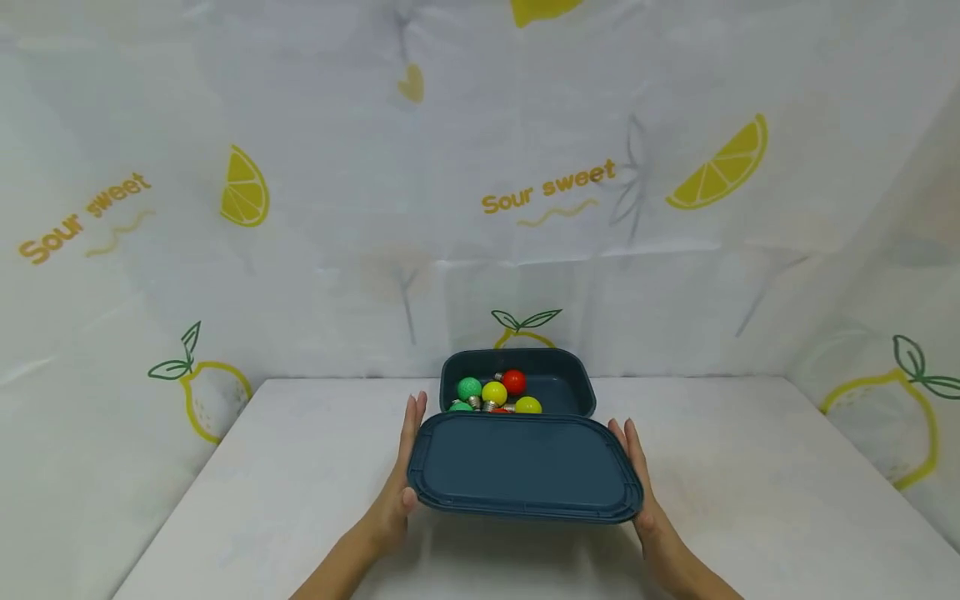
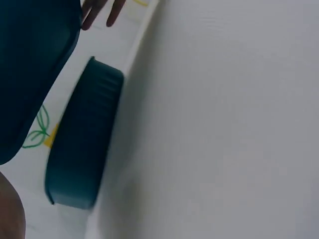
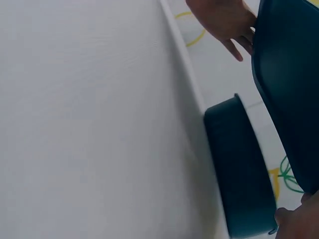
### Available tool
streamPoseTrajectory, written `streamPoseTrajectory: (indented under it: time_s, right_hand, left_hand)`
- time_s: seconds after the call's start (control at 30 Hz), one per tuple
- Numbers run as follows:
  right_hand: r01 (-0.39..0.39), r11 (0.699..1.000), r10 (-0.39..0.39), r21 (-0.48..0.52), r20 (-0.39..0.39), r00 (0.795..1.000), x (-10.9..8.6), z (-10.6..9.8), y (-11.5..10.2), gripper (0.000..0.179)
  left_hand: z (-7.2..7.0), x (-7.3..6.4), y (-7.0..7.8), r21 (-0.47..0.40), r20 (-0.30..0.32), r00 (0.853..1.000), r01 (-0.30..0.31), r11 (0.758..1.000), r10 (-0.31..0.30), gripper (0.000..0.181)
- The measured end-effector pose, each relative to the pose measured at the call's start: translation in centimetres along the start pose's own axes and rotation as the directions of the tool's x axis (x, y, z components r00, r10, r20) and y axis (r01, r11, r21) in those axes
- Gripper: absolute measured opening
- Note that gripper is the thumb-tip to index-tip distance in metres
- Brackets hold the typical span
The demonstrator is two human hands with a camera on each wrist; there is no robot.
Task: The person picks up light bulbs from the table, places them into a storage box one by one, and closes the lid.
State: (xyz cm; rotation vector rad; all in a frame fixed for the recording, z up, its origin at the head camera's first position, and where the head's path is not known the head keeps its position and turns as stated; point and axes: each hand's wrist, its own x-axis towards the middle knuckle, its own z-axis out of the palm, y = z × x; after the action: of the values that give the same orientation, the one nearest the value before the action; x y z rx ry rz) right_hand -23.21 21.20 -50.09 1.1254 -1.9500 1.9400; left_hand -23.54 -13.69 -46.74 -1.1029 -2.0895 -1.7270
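Note:
Raised above the white table, a dark blue-green lid (image 1: 525, 462) is held between my two hands, its broad face tilted toward the head camera. My left hand (image 1: 396, 492) presses its left end, fingers straight and pointing away, thumb by the near corner. At the right end my right hand (image 1: 647, 500) presses with straight fingers; its thumb is hidden in the head view. Just beyond the lid sits a matching open box (image 1: 558, 387), with several red, green and yellow light bulbs (image 1: 494, 392) inside. The lid hides the box's near side from the head camera.
The white table (image 1: 750, 467) extends to both sides of the box. Behind it hangs a white cloth (image 1: 337, 275) printed with lemons and lettering, close to the back of the box.

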Motion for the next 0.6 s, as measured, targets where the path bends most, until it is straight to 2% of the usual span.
streamPoseTrajectory:
  time_s: [0.1, 0.13, 0.23, 0.3, 0.43, 0.5, 0.6]
  right_hand:
    - [0.044, 0.999, -0.044, 0.010, -0.040, 0.998, 1.8, 0.5, -1.4, 0.089]
    - [0.012, 1.000, -0.013, -0.010, -0.057, 0.998, 2.4, 0.8, -2.4, 0.087]
    - [0.014, 0.999, -0.019, -0.033, -0.154, 0.988, 4.8, 1.8, -4.3, 0.089]
    - [0.061, 0.998, -0.065, -0.024, -0.235, 0.970, 6.6, 2.3, -5.1, 0.094]
    - [0.174, 0.981, -0.130, 0.089, -0.366, 0.921, 10.2, 2.6, -6.2, 0.108]
    - [0.224, 0.966, -0.154, 0.129, -0.412, 0.898, 11.6, 2.8, -6.7, 0.115]
    - [0.279, 0.947, -0.185, 0.159, -0.440, 0.879, 13.4, 2.8, -7.2, 0.120]
  left_hand:
    - [0.0, 1.8, 0.4, -0.012, -0.069, 0.996, -0.062, 0.998, 0.061, 0.091]
    - [0.1, 2.5, 0.5, -0.013, -0.102, 0.991, -0.084, 0.996, 0.082, 0.091]
    - [0.2, 4.9, 0.5, -0.024, -0.214, 0.967, -0.143, 0.989, 0.135, 0.092]
    - [0.2, 6.5, 0.6, -0.042, -0.280, 0.949, -0.160, 0.986, 0.142, 0.095]
    - [-0.1, 9.4, 0.9, -0.070, -0.363, 0.918, -0.196, 0.978, 0.159, 0.102]
    - [-0.3, 10.2, 1.3, -0.074, -0.395, 0.903, -0.218, 0.973, 0.172, 0.104]
    - [-0.5, 11.0, 2.0, -0.087, -0.437, 0.877, -0.263, 0.961, 0.201, 0.105]
